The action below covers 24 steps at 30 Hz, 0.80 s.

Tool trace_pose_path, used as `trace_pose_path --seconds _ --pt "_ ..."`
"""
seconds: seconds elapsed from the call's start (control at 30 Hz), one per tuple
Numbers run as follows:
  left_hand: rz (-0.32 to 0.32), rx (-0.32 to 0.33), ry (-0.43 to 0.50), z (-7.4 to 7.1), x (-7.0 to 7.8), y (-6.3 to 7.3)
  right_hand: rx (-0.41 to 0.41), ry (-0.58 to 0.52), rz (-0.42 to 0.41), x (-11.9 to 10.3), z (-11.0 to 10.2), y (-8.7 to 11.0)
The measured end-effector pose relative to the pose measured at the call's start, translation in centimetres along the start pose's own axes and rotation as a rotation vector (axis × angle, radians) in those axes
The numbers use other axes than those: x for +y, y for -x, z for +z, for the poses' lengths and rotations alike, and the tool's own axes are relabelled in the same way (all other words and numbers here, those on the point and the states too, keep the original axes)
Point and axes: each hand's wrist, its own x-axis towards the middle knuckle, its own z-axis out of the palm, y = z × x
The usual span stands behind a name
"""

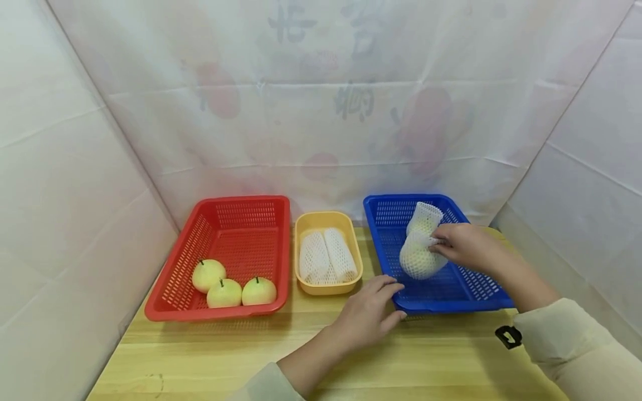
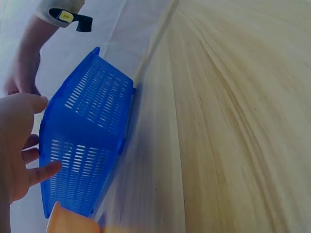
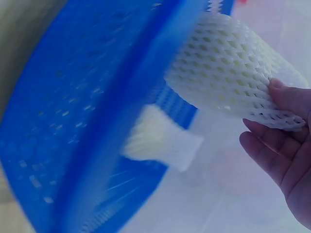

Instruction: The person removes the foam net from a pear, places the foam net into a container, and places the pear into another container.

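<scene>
My right hand [image 1: 468, 245] pinches the gathered end of a white foam net with a pear [image 1: 420, 257] inside, held over the blue basket [image 1: 421, 307]. In the right wrist view, thumb and fingers grip the loose mesh edge of this netted pear [image 3: 228, 68]. Behind it in the basket lies a second netted pear [image 1: 425, 216], its open sleeve end pointing up. My left hand [image 1: 366, 312] is at the blue basket's front left corner, fingertips right at the rim. In the left wrist view, the fingers of the left hand [image 2: 19, 145] are spread and relaxed beside the perforated wall.
A red basket [image 1: 215, 316] on the left holds three yellow-green pears [image 1: 224, 293] along its front. Between the baskets stands a small yellow tub [image 1: 328, 290] with white foam net sleeves [image 1: 341, 253]. White cloth walls [image 1: 321, 139] enclose the wooden table [image 1: 281, 356] at the back and sides.
</scene>
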Motion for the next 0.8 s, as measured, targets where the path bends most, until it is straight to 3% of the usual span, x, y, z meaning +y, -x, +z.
trace_pose_path --seconds 0.23,0.33,0.43,0.5,0.67,0.8 --pt "-0.221 0.011 0.434 -0.4 0.3 -0.2 0.078 0.019 -0.100 -3.6 -2.3 0.5" --pt "-0.338 0.035 0.664 -0.6 0.4 -0.4 0.146 0.033 -0.178 -5.1 -3.4 0.7" --pt "-0.412 0.072 0.839 -0.9 0.4 -0.6 0.211 0.037 -0.262 -6.7 -4.2 0.9" --pt "-0.430 0.088 0.916 -1.0 0.4 -0.7 0.228 0.012 -0.308 -7.7 -4.4 1.0" --pt "-0.402 0.083 1.068 -1.3 0.4 -0.5 0.222 -0.072 -0.384 -9.6 -4.3 1.3" --pt "-0.383 0.078 1.125 -1.5 0.5 -0.2 0.229 -0.110 -0.404 -10.5 -3.9 1.4"
